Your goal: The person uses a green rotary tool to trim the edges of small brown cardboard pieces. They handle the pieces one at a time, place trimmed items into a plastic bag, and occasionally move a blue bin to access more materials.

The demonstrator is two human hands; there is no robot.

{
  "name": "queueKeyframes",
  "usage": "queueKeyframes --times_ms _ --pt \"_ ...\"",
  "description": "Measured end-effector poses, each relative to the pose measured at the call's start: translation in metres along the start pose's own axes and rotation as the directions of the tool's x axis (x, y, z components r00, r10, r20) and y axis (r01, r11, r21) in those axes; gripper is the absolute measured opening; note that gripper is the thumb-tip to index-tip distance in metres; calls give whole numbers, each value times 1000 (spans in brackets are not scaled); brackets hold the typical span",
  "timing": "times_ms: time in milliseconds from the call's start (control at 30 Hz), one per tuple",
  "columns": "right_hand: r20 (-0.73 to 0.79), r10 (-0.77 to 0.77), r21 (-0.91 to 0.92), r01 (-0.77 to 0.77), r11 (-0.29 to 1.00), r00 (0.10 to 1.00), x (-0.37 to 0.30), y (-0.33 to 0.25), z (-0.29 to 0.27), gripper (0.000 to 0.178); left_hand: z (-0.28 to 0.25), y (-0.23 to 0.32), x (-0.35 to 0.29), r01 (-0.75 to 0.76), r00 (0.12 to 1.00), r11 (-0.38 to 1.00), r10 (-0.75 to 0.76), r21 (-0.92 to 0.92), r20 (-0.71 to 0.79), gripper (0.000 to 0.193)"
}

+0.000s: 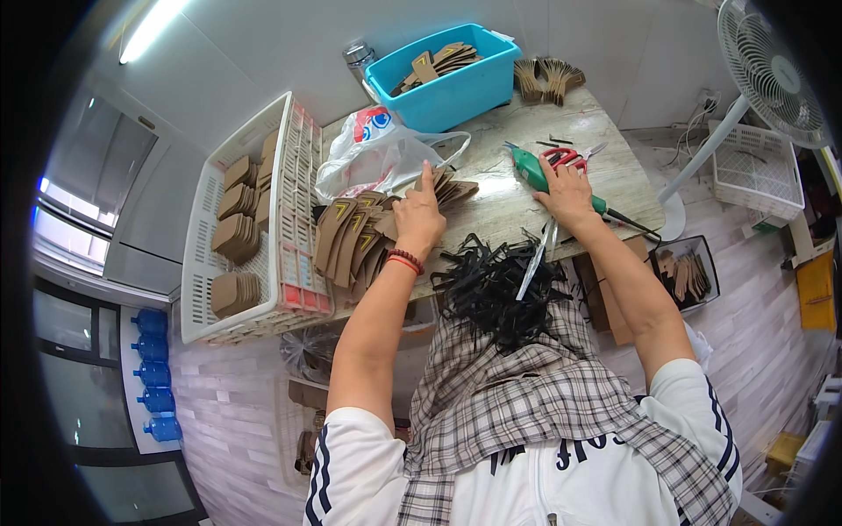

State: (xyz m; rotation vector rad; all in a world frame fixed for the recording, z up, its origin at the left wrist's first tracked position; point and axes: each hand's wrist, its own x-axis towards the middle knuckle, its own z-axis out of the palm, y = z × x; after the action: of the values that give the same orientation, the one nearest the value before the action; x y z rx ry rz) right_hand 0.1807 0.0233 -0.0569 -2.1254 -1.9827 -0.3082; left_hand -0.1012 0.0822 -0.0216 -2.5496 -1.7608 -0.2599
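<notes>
We see the left hand (419, 219) near the middle of the frame, its index finger extended toward the upper edge beside a pile of brown pieces (338, 230); the other fingers curl, and we cannot tell whether they hold anything. Right of centre, the right hand (568, 193) lies across a green tool (529, 167), next to red-handled scissors (566, 158); we cannot tell whether its fingers close firmly around it. The pile spreads over the desk (627, 167) at centre left, against a white crate (289, 294). We judge the pieces light, thin and fairly stiff, prone to sliding over one another, so we would pinch one by its long edges. The tool looks rigid and modest in weight, best taken round its green body, clear of the narrow tip. Black strips (500, 280), seemingly soft and easily tangled, heap below centre.
</notes>
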Motion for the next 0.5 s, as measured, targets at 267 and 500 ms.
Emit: queueKeyframes --times_ms 267,500 --pt "-328 -96 368 221 903 940 -9 -49 -20 53 -28 7 6 18 992 999 -23 -44 -127 89" --pt "173 -27 714 -106 692 984 0 -113 -6 40 -92 -6 -1 47 961 999 -51 -21 -271 87"
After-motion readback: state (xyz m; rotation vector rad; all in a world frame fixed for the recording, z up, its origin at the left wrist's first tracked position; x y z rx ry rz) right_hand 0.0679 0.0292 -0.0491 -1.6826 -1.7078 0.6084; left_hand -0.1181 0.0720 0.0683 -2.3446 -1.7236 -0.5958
